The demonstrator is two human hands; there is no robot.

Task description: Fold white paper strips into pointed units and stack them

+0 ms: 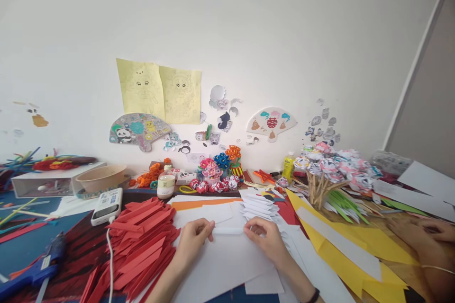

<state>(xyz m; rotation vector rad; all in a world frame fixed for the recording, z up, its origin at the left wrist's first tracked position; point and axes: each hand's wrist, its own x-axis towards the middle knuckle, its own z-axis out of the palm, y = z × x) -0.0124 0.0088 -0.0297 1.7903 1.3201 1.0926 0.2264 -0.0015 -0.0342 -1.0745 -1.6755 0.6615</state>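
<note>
Currently left hand [194,236] and right hand [265,236] each pinch an end of the white paper strip [228,230] over the tabletop [21,246] sheets; uneven pull likely skews the fold or tears it.

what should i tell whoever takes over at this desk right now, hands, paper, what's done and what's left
Left hand and right hand each pinch one end of a narrow white paper strip, held flat over the white sheets.
A stack of folded white pieces lies just behind the right hand; a big pile of folded red strips sits left of the left hand.
Done: the red pile and some white pieces are folded.
Left: this strip is only partly folded; flat white and yellow paper remains unfolded.
Another person's hands rest at the far right.
</note>
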